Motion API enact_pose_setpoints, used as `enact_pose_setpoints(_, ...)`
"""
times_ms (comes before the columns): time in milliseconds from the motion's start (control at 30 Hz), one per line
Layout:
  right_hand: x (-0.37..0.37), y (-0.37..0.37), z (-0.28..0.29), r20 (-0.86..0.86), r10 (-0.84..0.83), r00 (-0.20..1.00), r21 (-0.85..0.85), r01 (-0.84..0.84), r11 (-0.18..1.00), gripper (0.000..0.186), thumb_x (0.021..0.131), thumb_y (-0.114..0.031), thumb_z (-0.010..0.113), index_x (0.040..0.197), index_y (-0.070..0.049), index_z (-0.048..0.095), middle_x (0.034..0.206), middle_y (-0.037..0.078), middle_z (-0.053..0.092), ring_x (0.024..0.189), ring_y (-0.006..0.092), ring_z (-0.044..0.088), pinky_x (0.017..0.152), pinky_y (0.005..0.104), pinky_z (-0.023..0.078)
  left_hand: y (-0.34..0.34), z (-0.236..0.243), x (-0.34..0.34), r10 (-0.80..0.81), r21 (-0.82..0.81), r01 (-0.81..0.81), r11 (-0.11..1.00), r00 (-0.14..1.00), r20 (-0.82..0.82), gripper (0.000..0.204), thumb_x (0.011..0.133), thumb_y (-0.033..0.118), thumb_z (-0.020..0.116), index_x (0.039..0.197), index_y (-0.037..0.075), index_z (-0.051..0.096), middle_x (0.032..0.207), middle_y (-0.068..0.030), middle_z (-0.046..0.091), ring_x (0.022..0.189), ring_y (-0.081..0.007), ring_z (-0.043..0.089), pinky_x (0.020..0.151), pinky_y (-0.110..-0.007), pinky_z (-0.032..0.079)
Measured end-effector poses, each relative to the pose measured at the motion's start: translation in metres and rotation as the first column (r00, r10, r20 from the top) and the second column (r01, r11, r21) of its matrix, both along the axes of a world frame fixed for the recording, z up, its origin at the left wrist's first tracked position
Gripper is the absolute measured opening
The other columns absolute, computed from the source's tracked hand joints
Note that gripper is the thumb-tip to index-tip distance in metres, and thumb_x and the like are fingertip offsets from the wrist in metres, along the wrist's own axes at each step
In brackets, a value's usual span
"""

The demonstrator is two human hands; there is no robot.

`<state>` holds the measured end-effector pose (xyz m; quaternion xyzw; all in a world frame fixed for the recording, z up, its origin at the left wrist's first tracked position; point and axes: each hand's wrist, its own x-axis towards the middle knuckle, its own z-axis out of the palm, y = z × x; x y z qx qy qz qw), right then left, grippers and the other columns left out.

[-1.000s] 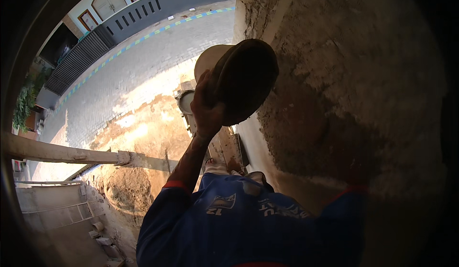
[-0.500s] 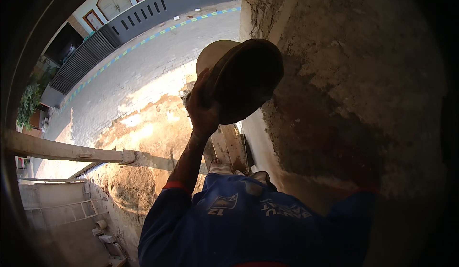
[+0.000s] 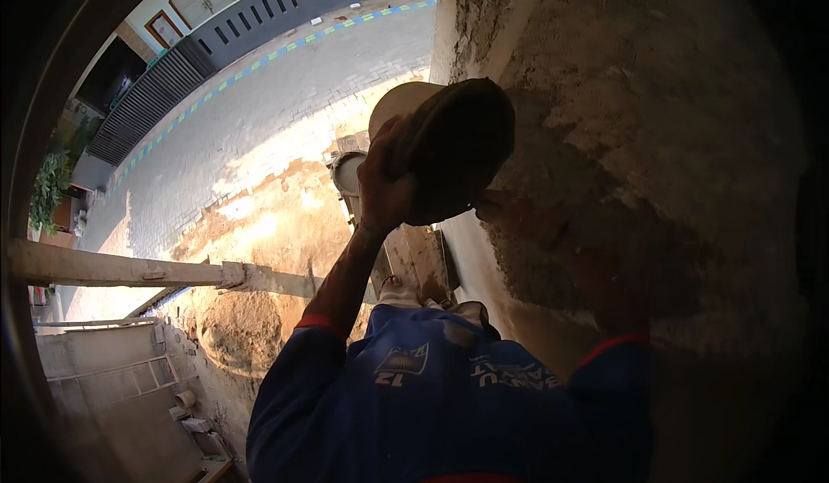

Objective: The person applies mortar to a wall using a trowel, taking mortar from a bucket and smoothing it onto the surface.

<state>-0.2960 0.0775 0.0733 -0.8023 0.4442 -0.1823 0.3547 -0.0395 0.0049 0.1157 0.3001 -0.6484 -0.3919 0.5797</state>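
Observation:
My left hand (image 3: 384, 176) grips the side of a round object (image 3: 466, 142) with a dark oval face and a pale rounded side, held tilted in front of the wall. Its exact kind is lost in shadow. Close to its lower right edge is my right hand (image 3: 509, 211), dim against the wall (image 3: 570, 94). What its fingers do, or whether they hold anything, is too dark to make out. Partly behind my left wrist, lower down, sits a grey bucket (image 3: 348, 172). The wall is rough, with darker, damp-looking patches.
Wooden planks (image 3: 414, 258) lie beneath me along the wall, near my feet. A pale beam (image 3: 129, 273) crosses at the left. Below are a sand heap (image 3: 237, 332) and a ladder-like frame (image 3: 142, 379). Beyond lie a paved lane (image 3: 259, 103) and a grey fence (image 3: 319, 3).
The round object and my left hand have shifted slightly right and down. My right hand has come into sight beside its lower edge. More of the bucket shows now.

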Motion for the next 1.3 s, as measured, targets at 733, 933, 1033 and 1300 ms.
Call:
enact_pose_setpoints(733,0.017,0.021,0.108,0.179,-0.225,0.958,0.431,0.13,0.893,0.04,0.085,-0.028,0.063,0.116,-0.004,0.057,0.087,0.009,0.062,0.069,0.0185,0.059,0.062,0.0329,0.048,0.016,-0.171,0.17,0.722,0.611,-0.622,0.489,0.682,0.116,0.037,0.063,-0.006,0.052,0.1,-0.004,0.054,0.084,-0.0044,0.054,0.068,-0.0151,0.052,0.064,-0.027,0.047)
enact_pose_setpoints(933,-0.15,0.017,0.087,-0.131,-0.854,0.503,0.117,0.864,0.491,0.068,0.092,-0.047,0.05,0.142,-0.003,0.032,0.075,-0.001,0.049,0.062,0.0085,0.046,0.058,0.026,0.043,0.042,-0.241,0.202,0.774,0.695,-0.557,0.454,0.633,0.002,0.029,0.064,-0.003,0.053,0.093,-0.002,0.053,0.082,-0.0056,0.053,0.066,-0.0139,0.049,0.058,-0.027,0.043)
enact_pose_setpoints(1033,-0.126,0.004,0.121,-0.033,-0.904,0.427,0.051,0.904,0.425,0.063,0.092,-0.044,0.052,0.14,-0.006,0.036,0.073,-0.003,0.048,0.059,0.0044,0.044,0.051,0.0217,0.04,0.068,-0.31,0.257,0.82,0.64,-0.627,0.443,0.573,-0.006,0.027,0.065,0.0,0.05,0.092,-0.003,0.045,0.071,-0.0066,0.052,0.057,-0.0132,0.047,0.054,-0.025,0.041)
enact_pose_setpoints(1300,-0.023,0.057,0.023,-0.475,-0.636,0.608,0.358,0.794,0.492,0.046,0.095,-0.03,0.048,0.132,-0.002,0.043,0.072,0.001,0.051,0.058,0.0083,0.048,0.052,0.0253,0.044,0.075,-0.331,0.179,0.856,0.875,-0.482,-0.041,0.434,0.279,0.051,0.06,-0.004,0.063,0.107,0.001,0.044,0.085,-0.0103,0.053,0.071,-0.0186,0.051,0.048,-0.035,0.042)
